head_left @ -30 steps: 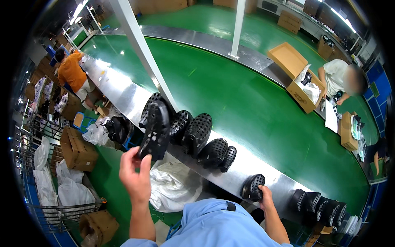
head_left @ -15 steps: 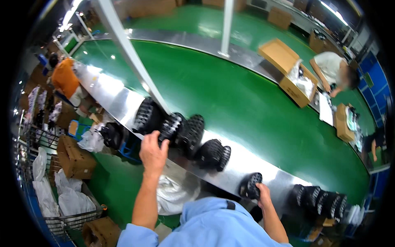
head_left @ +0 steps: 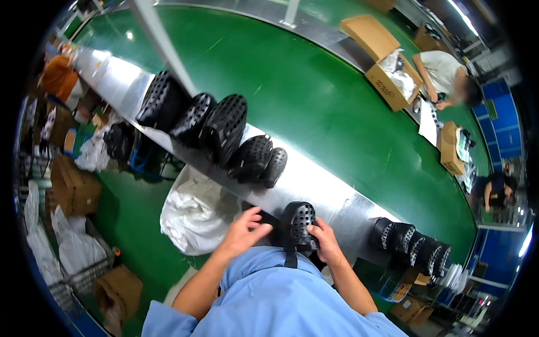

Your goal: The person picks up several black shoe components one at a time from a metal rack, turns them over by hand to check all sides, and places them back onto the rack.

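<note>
Green tabletop (head_left: 314,112) ran across the middle, metal ledge (head_left: 331,194) along its near side. Black perforated clogs group (head_left: 226,121) stood on the ledge, left. White sack (head_left: 193,216) sat below the ledge, near left. Black clog row (head_left: 403,237) was on the ledge, right. Single black clog (head_left: 300,222) was at the near edge, between both sets, right hand (head_left: 325,240) gripping it, thumb on the upper. Left hand (head_left: 246,230): fingers spread, nothing held, just left of that clog.

Near shoe (head_left: 302,222): perforated, plastic-looking
Bench (head_left: 336,205): smooth, shiny metal
Left sack (head_left: 193,216): wrinkled, plastic-like
Far-right box (head_left: 384,89): matt cardboard
</note>
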Tool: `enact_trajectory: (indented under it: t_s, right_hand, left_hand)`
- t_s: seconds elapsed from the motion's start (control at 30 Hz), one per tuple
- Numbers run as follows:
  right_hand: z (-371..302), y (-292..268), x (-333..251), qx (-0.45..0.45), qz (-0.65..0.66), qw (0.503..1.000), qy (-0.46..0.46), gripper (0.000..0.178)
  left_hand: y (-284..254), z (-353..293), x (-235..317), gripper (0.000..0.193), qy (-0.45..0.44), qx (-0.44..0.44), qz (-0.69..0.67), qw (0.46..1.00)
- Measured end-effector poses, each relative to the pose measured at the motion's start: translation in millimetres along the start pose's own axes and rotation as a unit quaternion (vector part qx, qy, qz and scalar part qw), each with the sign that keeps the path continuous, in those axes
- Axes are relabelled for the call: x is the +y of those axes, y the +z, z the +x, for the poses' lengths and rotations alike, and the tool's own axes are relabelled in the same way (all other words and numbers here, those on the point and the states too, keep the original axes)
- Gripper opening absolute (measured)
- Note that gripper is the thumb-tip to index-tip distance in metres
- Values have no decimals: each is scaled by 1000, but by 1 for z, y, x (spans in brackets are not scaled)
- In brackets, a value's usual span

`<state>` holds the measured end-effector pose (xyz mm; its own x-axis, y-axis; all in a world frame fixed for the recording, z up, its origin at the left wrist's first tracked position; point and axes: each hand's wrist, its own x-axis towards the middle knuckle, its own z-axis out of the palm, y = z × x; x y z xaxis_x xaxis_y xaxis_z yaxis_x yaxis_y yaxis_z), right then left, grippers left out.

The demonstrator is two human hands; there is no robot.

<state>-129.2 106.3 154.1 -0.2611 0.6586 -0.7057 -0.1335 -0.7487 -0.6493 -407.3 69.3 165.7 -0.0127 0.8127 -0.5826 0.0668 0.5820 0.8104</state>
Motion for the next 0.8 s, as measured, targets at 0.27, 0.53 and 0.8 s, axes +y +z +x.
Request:
enact_trajectory:
  t_s: [0.27,0.53,0.8]
  right_hand:
    - [-13,21,67,-168,-318,931,66,77]
    - [-8,12,151,-157,-134,926,318,80]
    - [44,1,240,-113,-71,950,282,69]
  left_hand:
    - [92,-49,-118,74,-84,183,-307,930]
    - [91,-72,-201,75,-174,285,-311,890]
    - [66,-31,-290,86,-191,196,-335,902]
